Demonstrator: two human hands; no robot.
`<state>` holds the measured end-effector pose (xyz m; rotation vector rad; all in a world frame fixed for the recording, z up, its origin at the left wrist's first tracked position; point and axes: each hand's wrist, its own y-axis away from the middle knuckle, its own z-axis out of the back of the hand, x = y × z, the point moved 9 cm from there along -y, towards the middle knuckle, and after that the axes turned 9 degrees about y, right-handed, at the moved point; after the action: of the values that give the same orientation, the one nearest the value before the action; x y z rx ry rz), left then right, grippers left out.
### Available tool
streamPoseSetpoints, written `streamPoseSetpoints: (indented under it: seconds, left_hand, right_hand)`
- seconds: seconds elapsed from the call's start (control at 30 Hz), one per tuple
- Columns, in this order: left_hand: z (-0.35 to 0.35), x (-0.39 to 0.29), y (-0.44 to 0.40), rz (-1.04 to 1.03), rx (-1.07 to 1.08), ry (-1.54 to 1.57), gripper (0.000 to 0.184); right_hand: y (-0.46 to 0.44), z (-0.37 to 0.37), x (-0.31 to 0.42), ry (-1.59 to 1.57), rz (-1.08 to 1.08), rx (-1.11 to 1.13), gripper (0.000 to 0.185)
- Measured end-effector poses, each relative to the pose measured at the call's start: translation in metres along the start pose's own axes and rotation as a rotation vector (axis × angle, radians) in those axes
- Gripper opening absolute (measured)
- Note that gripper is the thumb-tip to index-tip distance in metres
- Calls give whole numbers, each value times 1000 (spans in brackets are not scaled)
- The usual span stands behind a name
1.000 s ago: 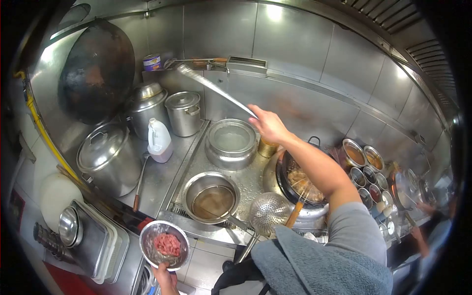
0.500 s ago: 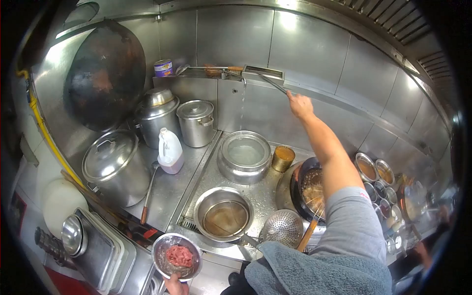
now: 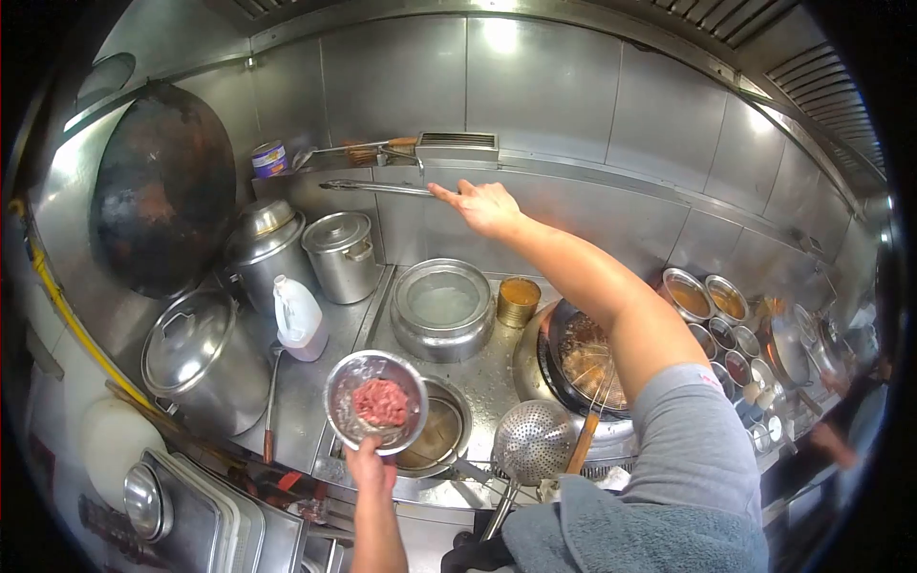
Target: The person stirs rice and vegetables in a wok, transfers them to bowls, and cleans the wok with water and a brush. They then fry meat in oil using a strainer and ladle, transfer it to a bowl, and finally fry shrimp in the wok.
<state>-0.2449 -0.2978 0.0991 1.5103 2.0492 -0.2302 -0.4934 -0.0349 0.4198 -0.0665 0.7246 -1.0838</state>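
Observation:
My left hand [image 3: 370, 466] is closed on the rim of a steel bowl [image 3: 413, 435] with raw sliced meat [image 3: 380, 402] in it. The bowl hangs tilted over the left edge of a pot holding a strainer [image 3: 437, 441]. My right hand [image 3: 487, 207] reaches across the range, closed around one end of long metal tongs [image 3: 368, 185], which point left below the back ledge. Beneath my right forearm, a wok [image 3: 557, 368] holds bubbling brown liquid, and a wire skimmer with a wooden handle [image 3: 583, 444] rests in it.
A perforated ladle [image 3: 531, 441] lies left of the wok. Behind stand a wide water pot [image 3: 442, 336] and a tin [image 3: 517, 304]. Lidded pots [image 3: 196, 349] and a plastic jug [image 3: 298, 320] are on the left, seasoning containers [image 3: 735, 366] on the right. Another person's hand [image 3: 833, 444] shows far right.
My left hand has raised the bowl up and rightward to the strainer pot. My right hand and the tongs have swung left. The water stream at the tap is no longer visible.

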Motion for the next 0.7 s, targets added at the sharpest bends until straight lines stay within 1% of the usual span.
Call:
streamPoseSetpoints:
  seconds: [0.03,0.07,0.1,0.13,0.17,0.23,0.3,0.33,0.4,0.43,0.47,0.5,0.53,0.57,0.6,0.67,0.7]
  left_hand:
    - [-5,8,13,26,-27,7,56]
    - [-8,11,25,50,-54,14,57]
    - [-5,17,34,81,4,14,59]
    - [5,21,44,144,-5,9,60]
    - [4,15,60,157,-42,11,61]
    - [17,6,75,166,-86,4,62]
    - [38,7,73,191,-20,-4,66]
    - [41,6,70,206,-34,-17,66]
    - [34,-2,58,136,-17,-33,67]
    - [43,0,44,118,1,-130,66]
    - [51,2,27,52,9,-225,62]
    - [51,10,9,69,45,-239,60]
    - [42,16,-2,115,28,-196,60]
    - [36,22,-22,112,78,-247,60]
    - [36,31,-42,118,98,-320,62]
    - [1,43,-62,123,206,-348,71]
    - [-15,48,-70,90,278,-425,74]
  right_hand:
    - [-10,-14,-3,3,6,0,66]
    - [-19,-34,-18,20,-49,-52,57]
    - [-32,-61,-36,36,-101,-107,50]
    - [-44,-116,-87,-245,-570,67,34]
    - [-46,-114,-77,19,-383,48,32]
    - [-29,-105,-63,-26,-366,98,35]
    - [0,-103,-51,-66,-366,124,39]
    - [22,-95,-44,-152,-400,88,43]
    - [82,-69,-26,-368,-455,13,53]
    - [121,-51,-18,-570,-397,-158,54]
    - [156,-44,-11,-651,-385,-132,53]
    - [190,-44,-9,-695,-374,-27,48]
    - [221,-36,-6,-723,-359,105,45]
    - [248,-30,-5,-681,-313,215,45]
    - [270,-13,-2,-581,-229,217,44]
    - [295,27,1,-397,-96,229,48]
    - [304,44,0,-252,-52,311,51]
